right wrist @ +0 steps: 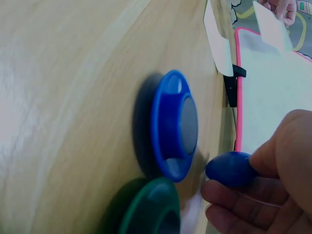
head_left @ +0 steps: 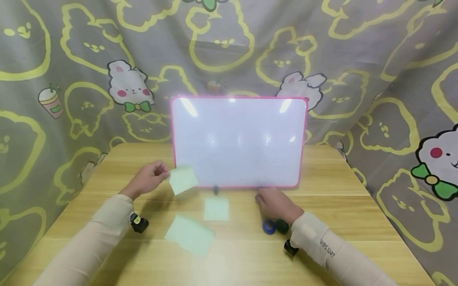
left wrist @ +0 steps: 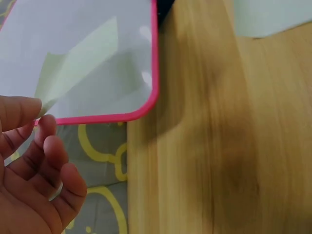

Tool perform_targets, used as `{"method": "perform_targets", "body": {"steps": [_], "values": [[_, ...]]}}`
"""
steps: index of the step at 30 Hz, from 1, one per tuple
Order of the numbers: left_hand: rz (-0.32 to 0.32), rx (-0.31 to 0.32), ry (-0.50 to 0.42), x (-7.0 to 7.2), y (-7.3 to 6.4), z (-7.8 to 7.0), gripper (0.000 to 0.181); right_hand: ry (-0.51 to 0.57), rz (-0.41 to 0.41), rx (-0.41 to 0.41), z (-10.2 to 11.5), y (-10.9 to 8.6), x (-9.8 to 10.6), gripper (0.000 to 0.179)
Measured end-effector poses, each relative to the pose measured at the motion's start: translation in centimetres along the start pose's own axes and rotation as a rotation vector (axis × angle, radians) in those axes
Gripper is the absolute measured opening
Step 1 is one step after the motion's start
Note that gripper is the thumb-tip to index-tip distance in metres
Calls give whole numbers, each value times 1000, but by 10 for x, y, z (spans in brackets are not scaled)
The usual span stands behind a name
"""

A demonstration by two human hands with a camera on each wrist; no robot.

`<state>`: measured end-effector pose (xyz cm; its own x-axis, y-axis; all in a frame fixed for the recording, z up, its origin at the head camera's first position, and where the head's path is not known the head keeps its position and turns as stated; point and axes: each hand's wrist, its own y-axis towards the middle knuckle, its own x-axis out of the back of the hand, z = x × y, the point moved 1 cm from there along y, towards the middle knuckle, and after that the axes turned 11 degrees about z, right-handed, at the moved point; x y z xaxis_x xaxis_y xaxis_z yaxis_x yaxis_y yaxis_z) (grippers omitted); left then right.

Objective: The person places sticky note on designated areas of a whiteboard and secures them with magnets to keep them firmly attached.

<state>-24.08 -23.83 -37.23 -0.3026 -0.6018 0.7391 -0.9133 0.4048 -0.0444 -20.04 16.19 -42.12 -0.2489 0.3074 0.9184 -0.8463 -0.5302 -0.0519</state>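
My left hand (head_left: 148,178) pinches a pale green paper note (head_left: 183,180) by its edge, between thumb and fingertip. The note hangs over the lower left corner of a whiteboard (head_left: 239,139) with a pink frame; whether it touches the board I cannot tell. In the right wrist view my right hand (right wrist: 287,180) holds a round blue magnet (right wrist: 230,168) between thumb and fingers, near the board's lower edge. A second blue magnet (right wrist: 163,129) lies on the table, its grey disc facing up. Next to it is a dark green magnet (right wrist: 148,209), partly cut off.
Two more spots of pale green paper, a small note (head_left: 216,209) and some larger overlapping sheets (head_left: 191,236), lie on the wooden table (head_left: 340,214). A black support (head_left: 216,190) shows at the board's bottom edge. Behind hangs a patterned grey curtain (head_left: 150,35).
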Motion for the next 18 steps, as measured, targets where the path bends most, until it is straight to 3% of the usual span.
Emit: {"method": "perform_targets", "body": {"steps": [8, 12, 18], "values": [[39, 20, -147, 5, 1, -5, 17, 65, 17, -48, -7, 2, -1, 16], [35, 21, -131, 7, 3, -9, 17, 104, 21, -39, -7, 4, 2, 12], [15, -2, -83, 9, 9, -13, 16, 128, 16, 48, -8, 12, 8, 7]]}}
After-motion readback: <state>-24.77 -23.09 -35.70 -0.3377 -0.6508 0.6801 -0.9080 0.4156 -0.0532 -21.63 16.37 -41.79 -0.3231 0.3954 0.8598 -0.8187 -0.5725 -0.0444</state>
